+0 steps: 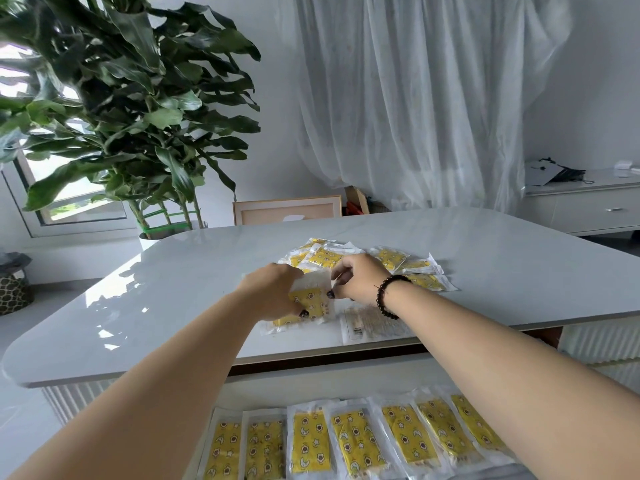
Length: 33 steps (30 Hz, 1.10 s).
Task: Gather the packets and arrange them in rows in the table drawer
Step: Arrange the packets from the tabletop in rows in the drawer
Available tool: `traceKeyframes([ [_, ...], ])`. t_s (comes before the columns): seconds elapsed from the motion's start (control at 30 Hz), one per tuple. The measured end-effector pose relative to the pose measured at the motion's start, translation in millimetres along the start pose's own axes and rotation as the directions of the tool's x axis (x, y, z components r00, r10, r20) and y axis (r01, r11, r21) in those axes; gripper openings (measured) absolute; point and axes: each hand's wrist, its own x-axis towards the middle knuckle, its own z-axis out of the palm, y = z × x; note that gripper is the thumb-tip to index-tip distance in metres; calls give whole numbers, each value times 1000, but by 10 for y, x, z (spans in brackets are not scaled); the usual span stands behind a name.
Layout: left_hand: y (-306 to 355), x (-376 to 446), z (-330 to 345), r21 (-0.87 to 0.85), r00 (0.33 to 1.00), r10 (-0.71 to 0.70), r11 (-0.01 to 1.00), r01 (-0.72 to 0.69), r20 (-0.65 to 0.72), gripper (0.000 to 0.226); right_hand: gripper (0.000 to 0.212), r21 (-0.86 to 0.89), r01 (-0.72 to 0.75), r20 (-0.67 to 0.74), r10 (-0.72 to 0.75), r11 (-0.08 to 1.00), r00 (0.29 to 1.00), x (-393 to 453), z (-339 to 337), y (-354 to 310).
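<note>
Yellow patterned packets in clear wrappers lie in a loose pile [391, 263] on the white table top [173, 289]. My left hand [273, 292] grips a small stack of packets [310, 303] near the table's front edge, thumb on top. My right hand [360, 280], with a dark bead bracelet on its wrist, pinches the top right corner of the same stack. A face-down packet [374, 323] lies just right of the stack. Below, the open drawer [346, 379] holds a row of several packets [349, 439] laid side by side.
A large potted plant [131, 116] stands beyond the table's far left corner. A framed board [287, 209] leans behind the table. White curtains hang at the back, and a low white cabinet [588, 206] stands at the right. A patterned basket [14, 289] sits on the floor at left.
</note>
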Motion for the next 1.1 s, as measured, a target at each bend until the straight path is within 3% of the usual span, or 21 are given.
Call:
traceKeyframes([
  [0.13,-143,12,-1,-198,993,-114,974,107,-22,41,56,-370,-7,183,80,929,980,-98,-241,-87],
  [0.23,-278,3,0,-377,976,-213,907,186,-33,39,97,-504,17,400,216,863,891,-290,-247,-122],
  [0.3,-366,-16,-11,-489,960,-278,841,231,-23,33,103,-646,122,480,277,753,833,-403,-151,-115],
  [0.37,-456,-41,-23,-617,934,-358,737,275,-12,29,92,-748,247,476,239,616,846,-472,-43,-102],
  [0.43,-534,-67,-36,-752,902,-432,596,281,-4,30,76,-768,285,449,165,574,878,-483,-30,-90],
  [0.5,-591,-85,-38,-844,876,-482,469,259,1,30,60,-729,234,410,136,644,902,-457,-130,-94],
  [0.6,-633,-93,-21,-905,839,-544,356,232,1,23,10,-599,175,324,37,781,945,-435,-274,-44],
  [0.67,-638,-98,-8,-923,825,-565,317,218,1,22,19,-565,147,194,-43,812,980,-390,-292,56],
  [0.73,-630,-102,-5,-931,825,-565,302,206,-1,22,19,-618,128,91,-91,776,992,-385,-307,93],
  [0.8,-626,-105,-9,-933,831,-556,301,199,-2,23,74,-747,169,75,-171,643,982,-372,-281,108],
  [0.83,-626,-106,-11,-932,834,-551,304,199,-2,24,91,-796,207,97,-218,569,971,-358,-245,105],
  [0.87,-625,-111,-14,-930,838,-546,308,199,-2,26,94,-818,246,117,-269,520,956,-335,-191,95],
  [0.97,-649,-137,0,-925,847,-531,321,203,2,27,54,-874,306,185,-323,377,928,-174,46,102],
  [1.0,-665,-153,5,-923,848,-531,324,206,3,26,42,-879,287,171,-312,380,935,-126,115,86],
  [1.1,-730,-190,35,-917,845,-535,334,219,7,26,31,-781,209,102,-211,589,972,-14,295,-61],
])
